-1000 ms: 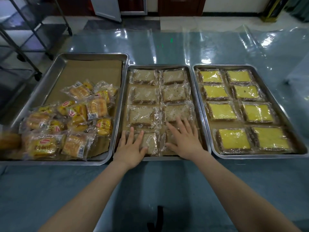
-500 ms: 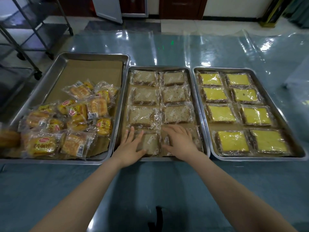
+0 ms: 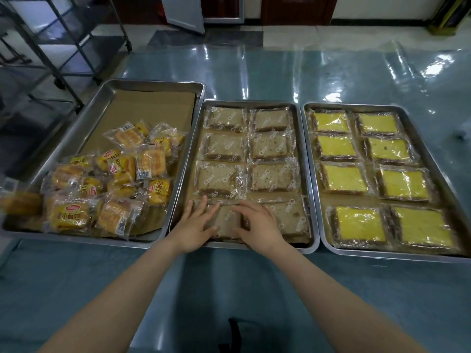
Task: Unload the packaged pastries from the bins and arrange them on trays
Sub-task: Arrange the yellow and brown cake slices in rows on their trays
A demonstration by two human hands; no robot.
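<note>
Head view: we press our left hand (image 3: 193, 225), fingers spread, on the brown pastry packet (image 3: 228, 220) in the middle tray (image 3: 249, 101), near-left corner; our right hand (image 3: 257, 222) curls over its edge, seemingly pinching.

Only the hands and forearms of the person are seen. The left hand (image 3: 193, 228) is worn bare, and four fingers and a thumb are shown on it, with the nails too small to be made out. The right hand (image 3: 257, 225) is likewise bare, and mostly its back and knuckles are shown. The left forearm (image 3: 122, 299) and the right forearm (image 3: 328, 296) are uncovered from the wrist down to where they are cut off by the lower margin. Between the forearms a narrow dark shape (image 3: 234, 335) is seen; whether it is part of the clothing cannot be told.
</note>
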